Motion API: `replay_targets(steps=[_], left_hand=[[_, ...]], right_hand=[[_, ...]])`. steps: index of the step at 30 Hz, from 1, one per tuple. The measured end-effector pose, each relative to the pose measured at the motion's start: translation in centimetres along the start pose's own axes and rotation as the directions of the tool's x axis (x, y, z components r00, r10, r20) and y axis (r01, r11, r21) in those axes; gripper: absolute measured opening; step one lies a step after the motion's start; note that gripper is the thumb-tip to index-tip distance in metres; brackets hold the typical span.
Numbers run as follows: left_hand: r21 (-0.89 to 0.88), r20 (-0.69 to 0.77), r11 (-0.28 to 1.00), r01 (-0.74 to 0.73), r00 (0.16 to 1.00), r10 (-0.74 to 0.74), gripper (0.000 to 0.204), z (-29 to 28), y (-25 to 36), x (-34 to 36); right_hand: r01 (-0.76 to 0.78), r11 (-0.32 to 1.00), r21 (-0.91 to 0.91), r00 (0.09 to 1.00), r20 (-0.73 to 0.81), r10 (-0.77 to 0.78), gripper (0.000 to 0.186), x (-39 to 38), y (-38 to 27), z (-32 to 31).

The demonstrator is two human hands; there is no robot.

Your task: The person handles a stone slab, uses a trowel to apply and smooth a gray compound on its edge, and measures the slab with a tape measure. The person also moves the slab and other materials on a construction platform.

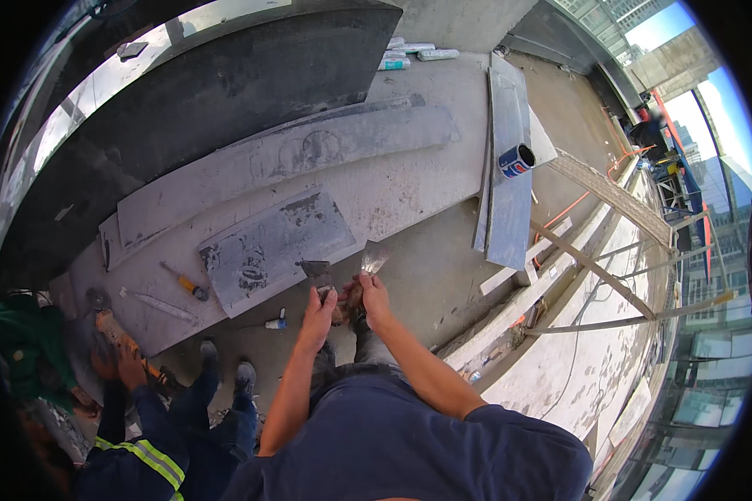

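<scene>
As fingers (368,284) hold them, silvery flared scraper (375,257), darker blade (315,268), apparently grimy.

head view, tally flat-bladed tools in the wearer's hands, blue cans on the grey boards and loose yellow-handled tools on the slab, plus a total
Flat-bladed tools: 2, one in the left hand, one in the right hand
Blue cans: 1, on the grey boards
Loose yellow-handled tools: 1, on the slab
Total: 4

Scraper (375,257), seemingly, in each grip (378,302) — slab (409,167) ahead, can (512,163) right
</scene>
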State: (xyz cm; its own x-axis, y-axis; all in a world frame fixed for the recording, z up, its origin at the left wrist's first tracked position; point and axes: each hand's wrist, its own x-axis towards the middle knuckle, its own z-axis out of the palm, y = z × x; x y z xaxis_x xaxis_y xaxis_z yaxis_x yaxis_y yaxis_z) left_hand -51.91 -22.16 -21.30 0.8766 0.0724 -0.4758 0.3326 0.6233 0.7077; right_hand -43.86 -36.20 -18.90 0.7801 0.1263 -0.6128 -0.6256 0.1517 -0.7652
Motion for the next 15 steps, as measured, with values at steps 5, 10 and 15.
replay_targets(steps=[5, 10, 15], left_hand=[[-0.051, -0.139, 0.997, 0.062, 0.988, -0.069, 0.021, -2.9, -1.6, 2.1], [-0.072, -0.213, 0.995, 0.075, 0.973, -0.089, 0.022, -3.9, -4.0, 5.6], [0.014, -0.300, 1.000, -0.015, 0.954, 0.018, 0.027, -3.7, -7.8, 7.1]], right_hand=[[0.353, 0.573, -0.740, 0.913, 0.138, -0.385, 0.043, 1.2, -1.4, -1.8], [0.443, 0.061, -0.894, 0.857, 0.403, -0.321, 0.047, -0.6, -2.3, 1.4], [0.373, -0.155, -0.915, 0.912, 0.392, -0.117, 0.048, -2.7, -2.4, 6.5]])
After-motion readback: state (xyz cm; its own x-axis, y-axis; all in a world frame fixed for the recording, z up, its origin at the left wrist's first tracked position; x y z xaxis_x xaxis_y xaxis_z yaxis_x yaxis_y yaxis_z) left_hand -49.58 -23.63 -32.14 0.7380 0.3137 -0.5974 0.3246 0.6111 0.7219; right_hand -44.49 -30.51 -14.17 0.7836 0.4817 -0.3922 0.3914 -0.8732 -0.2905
